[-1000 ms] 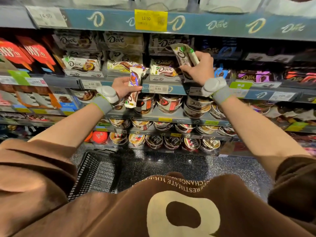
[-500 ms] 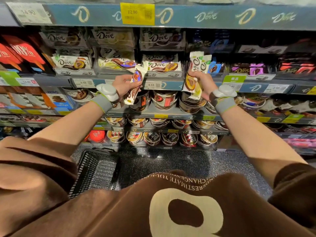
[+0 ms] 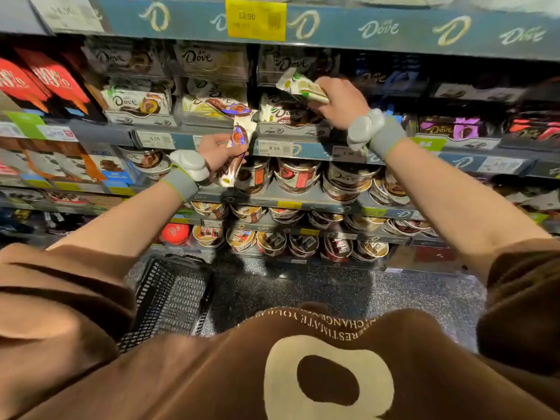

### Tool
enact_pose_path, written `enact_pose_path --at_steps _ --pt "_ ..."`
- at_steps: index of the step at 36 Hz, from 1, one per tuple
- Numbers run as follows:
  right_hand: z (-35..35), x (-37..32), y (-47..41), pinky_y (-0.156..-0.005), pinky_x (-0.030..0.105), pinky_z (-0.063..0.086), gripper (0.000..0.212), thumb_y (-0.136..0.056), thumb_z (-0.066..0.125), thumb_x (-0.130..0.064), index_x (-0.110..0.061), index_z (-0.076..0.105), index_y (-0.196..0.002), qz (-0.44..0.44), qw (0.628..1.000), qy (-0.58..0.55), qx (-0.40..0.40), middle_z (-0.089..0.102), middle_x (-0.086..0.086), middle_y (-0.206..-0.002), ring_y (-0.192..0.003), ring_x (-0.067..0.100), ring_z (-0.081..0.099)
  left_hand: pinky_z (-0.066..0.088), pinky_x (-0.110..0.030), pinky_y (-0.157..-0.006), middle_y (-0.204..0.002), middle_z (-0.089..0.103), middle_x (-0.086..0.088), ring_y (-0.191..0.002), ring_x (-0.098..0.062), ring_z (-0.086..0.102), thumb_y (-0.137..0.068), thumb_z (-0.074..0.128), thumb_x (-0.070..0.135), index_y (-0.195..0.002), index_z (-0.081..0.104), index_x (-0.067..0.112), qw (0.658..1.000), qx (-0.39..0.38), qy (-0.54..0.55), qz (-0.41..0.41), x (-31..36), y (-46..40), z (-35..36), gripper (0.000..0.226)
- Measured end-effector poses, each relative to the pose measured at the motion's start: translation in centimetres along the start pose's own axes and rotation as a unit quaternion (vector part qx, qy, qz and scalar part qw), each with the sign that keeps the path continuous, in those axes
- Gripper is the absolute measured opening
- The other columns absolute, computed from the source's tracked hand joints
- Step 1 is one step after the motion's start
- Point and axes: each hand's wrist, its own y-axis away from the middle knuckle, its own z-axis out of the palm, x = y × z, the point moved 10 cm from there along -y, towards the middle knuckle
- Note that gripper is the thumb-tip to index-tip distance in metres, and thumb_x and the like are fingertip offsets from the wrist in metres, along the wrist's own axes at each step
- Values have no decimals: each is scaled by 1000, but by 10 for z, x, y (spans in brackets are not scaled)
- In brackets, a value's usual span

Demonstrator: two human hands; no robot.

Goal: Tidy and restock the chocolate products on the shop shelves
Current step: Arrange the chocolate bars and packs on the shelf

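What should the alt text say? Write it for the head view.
Both hands hold chocolate bars at Dove shelves: the right hand grips a white bar near the upper trays, the left hand a brown bar. A black basket sits on the floor.

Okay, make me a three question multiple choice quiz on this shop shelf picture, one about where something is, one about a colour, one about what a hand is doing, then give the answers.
1. Where is the black plastic mesh shopping basket?
A. On the floor at lower left, under the left arm
B. On the top shelf
C. Hanging from the right wrist

2. What colour is the large price tag on the top shelf's blue Dove-branded edge strip?
A. Red
B. Yellow
C. Green

3. What is the right hand doing?
A. Hanging open
B. Pressing flat on a tub
C. Gripping white chocolate packets with green marks

Answers:
1 A, the basket sits on the speckled floor below the shelves.
2 B, the tag is bright yellow on the blue strip.
3 C, its fingers curl round the packets up at the display trays.
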Motion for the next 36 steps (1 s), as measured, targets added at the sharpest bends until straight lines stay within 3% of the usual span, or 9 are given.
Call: enact_pose_path --at_steps 6,11,13,16,19,21,25,31,36 --pt "30 -35 -21 -72 44 46 28 -86 47 2 -3 49 -113 -78 976 186 -82 61 21 -110 -100 40 58 50 -30 -81 -104 68 -11 -85 -20 65 -78 77 20 -112 65 6 1000 4 20 4 -8 -5 -12 38" --pt "53 -47 -24 -82 42 38 28 -86 45 6 2 47 -114 -90 960 244 -102 60 22 -112 -104 39 57 53 -37 -90 -102 70 -12 -92 -26 68 -75 79 21 -111 66 6 999 0 34 -8 -19 -11 -21 41" --pt "60 -44 -25 -85 42 38 26 -87 46 4 1 45 -112 -81 959 243 -119 58 22 -113 -103 39 57 55 -30 -82 -94 70 -8 -82 -20 67 -77 78 17 -108 65 7 999 -1 41 -4 -17 -13 -22 35" --pt "62 -37 -27 -76 42 38 26 -87 48 3 2 44 -112 -57 963 227 -134 56 23 -113 -101 40 57 50 -17 -64 -83 65 1 -70 -9 62 -81 74 13 -106 62 11 999 1 46 2 -12 -13 -21 28" --pt "63 -34 -28 -74 40 35 26 -90 43 2 3 42 -116 -46 964 220 -145 55 25 -115 -102 41 55 45 -13 -52 -89 68 -7 -70 -13 62 -80 75 15 -107 62 10 999 1 43 6 -13 -16 -24 30" --pt "64 -31 -30 -74 38 34 26 -92 42 0 4 41 -117 -40 965 205 -160 55 26 -115 -102 41 55 48 -16 -56 -95 68 -12 -79 -21 65 -80 75 15 -105 60 12 999 6 47 3 -15 -19 -26 29" --pt "66 -25 -33 -74 39 41 26 -93 45 -5 4 41 -118 -17 969 179 -170 55 27 -115 -101 41 56 51 -38 -94 -110 66 -16 -102 -28 65 -77 78 14 -103 59 13 998 9 56 -1 -19 -22 -28 32" --pt "70 -21 -35 -86 44 43 33 -93 49 -10 3 41 -122 -28 971 179 -158 54 27 -117 -104 41 55 51 -33 -91 -116 65 -11 -104 -24 64 -74 81 22 -120 60 3 998 19 56 -16 -23 -29 -31 54" --pt "72 -24 -35 -83 45 43 37 -92 54 -13 5 41 -121 -41 967 201 -149 55 26 -114 -102 41 56 52 -38 -94 -113 67 -11 -103 -25 65 -68 84 28 -119 62 6 999 19 46 -18 -28 -37 -37 60"
